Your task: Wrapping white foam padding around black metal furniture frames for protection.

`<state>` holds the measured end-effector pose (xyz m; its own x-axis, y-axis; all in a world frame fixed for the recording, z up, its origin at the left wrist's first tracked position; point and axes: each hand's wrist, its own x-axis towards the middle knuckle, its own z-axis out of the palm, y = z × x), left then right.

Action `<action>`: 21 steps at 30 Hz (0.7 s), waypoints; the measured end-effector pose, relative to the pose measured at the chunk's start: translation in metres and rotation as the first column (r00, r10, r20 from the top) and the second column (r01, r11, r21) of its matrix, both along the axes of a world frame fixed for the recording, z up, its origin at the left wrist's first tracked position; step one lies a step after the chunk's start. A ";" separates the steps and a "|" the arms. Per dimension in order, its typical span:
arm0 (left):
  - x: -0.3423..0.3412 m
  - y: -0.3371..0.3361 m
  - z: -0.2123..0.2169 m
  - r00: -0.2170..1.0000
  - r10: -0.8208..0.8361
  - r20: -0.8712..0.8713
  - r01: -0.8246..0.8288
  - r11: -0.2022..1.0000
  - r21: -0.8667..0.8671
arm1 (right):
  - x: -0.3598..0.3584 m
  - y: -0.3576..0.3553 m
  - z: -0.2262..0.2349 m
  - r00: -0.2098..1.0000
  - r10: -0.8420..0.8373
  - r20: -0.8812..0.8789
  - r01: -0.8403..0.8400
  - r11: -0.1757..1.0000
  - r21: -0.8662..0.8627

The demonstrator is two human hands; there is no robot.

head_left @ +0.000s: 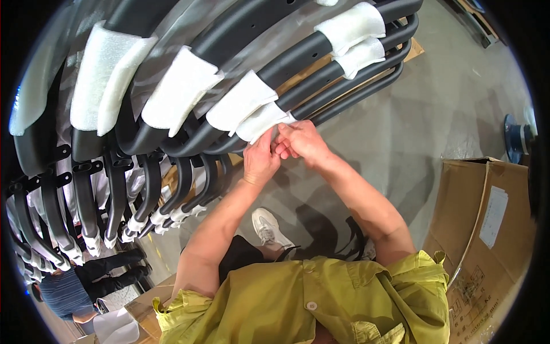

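Left hand [260, 161] and right hand [306, 142] meet at the edge of a white foam wrap [258, 122], near the middle of the view; the left has its fingers drawn close together and pointing up at the wrap, the right is narrowed with fingers curled and thumb near the foam's edge, and whether either one grips the foam I cannot tell. Largest around them is the grey floor [447, 97], then the row of curved black tubes [295, 58] that fills the upper left and arches over toward the right, with the wrap lying around one of the tubes nearest the person. On the right stands a brown carton [455, 212], and across the bottom spreads the person's yellow-green shirt [263, 304]. At lower left, beyond the tubes, is another person [66, 292] in a striped dark top. More white foam pieces [177, 89] sit around the neighbouring tubes. Smaller are a blue round-flanged object [517, 140] behind the carton, a pale shoe [264, 225] below the hands, a white label [494, 217] on the carton, and, smallest, a shirt button [311, 305].
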<state>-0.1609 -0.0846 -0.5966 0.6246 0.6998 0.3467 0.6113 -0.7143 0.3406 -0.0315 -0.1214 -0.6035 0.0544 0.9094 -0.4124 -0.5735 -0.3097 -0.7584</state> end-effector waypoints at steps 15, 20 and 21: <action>0.005 0.008 -0.010 0.969 0.105 0.223 -0.102 0.994 -0.025 | 0.026 -0.009 0.009 0.120 -0.569 0.813 -0.128 0.804 0.581; 0.011 -0.001 -0.014 0.958 0.218 0.185 -0.184 0.965 -0.185 | 0.024 0.005 -0.001 -0.278 -0.505 0.817 -0.198 0.862 0.466; 0.008 -0.002 -0.010 0.948 0.280 0.152 -0.234 0.936 -0.264 | 0.018 0.007 0.001 -0.335 -0.499 0.799 -0.203 0.867 0.456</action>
